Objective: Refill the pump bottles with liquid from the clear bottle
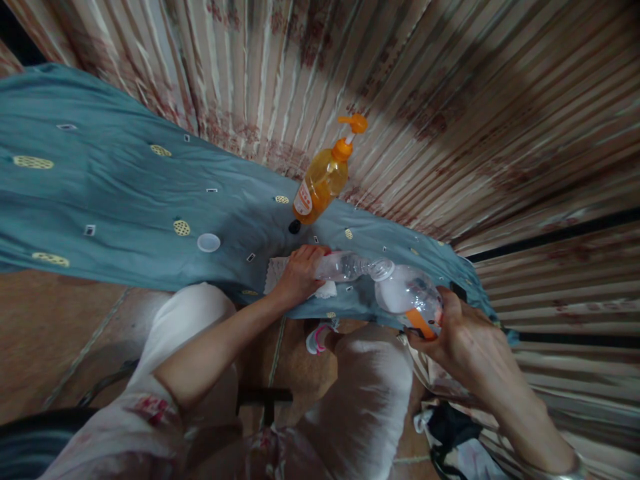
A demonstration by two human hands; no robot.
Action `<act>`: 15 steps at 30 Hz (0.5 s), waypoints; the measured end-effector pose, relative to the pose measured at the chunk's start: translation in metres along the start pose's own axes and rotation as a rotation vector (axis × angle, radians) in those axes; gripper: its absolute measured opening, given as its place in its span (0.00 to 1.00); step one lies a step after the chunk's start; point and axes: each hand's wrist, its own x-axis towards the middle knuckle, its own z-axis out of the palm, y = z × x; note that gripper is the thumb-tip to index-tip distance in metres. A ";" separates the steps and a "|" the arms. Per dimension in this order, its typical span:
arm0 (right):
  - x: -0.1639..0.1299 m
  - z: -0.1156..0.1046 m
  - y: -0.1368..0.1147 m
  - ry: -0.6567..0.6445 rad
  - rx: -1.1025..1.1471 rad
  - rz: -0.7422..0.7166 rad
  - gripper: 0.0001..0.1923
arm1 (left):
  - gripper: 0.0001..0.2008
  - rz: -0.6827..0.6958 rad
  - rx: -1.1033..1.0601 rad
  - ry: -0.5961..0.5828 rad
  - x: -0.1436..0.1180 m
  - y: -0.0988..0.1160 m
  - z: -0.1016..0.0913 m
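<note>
My left hand (pixel 301 273) is closed around the near end of a clear ribbed plastic bottle (pixel 350 267), low over a white lace-edged cloth (pixel 276 270). My right hand (pixel 467 327) grips a larger clear plastic bottle (pixel 407 290) with an orange band on its label. Both bottles are tilted, and their ends meet or overlap between my hands; whether they touch I cannot tell. Beyond my left hand stands a pump bottle (pixel 325 183) of orange liquid with an orange pump top. A small black object (pixel 295 227) lies at its base.
A teal cloth with pineapple prints (pixel 120 193) covers the narrow table. On it sits a round whitish lid or dish (pixel 209 242), left of my hands. Pleated curtains (pixel 425 120) hang close behind and to the right. A dark bundle (pixel 450 430) lies at the lower right.
</note>
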 end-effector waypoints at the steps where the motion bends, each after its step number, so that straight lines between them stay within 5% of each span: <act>1: 0.000 0.000 0.000 -0.002 0.001 -0.001 0.23 | 0.23 0.002 -0.004 0.003 0.000 0.000 0.001; 15: -0.001 0.000 0.000 -0.015 0.002 0.006 0.23 | 0.25 -0.038 -0.001 -0.061 0.001 0.002 -0.004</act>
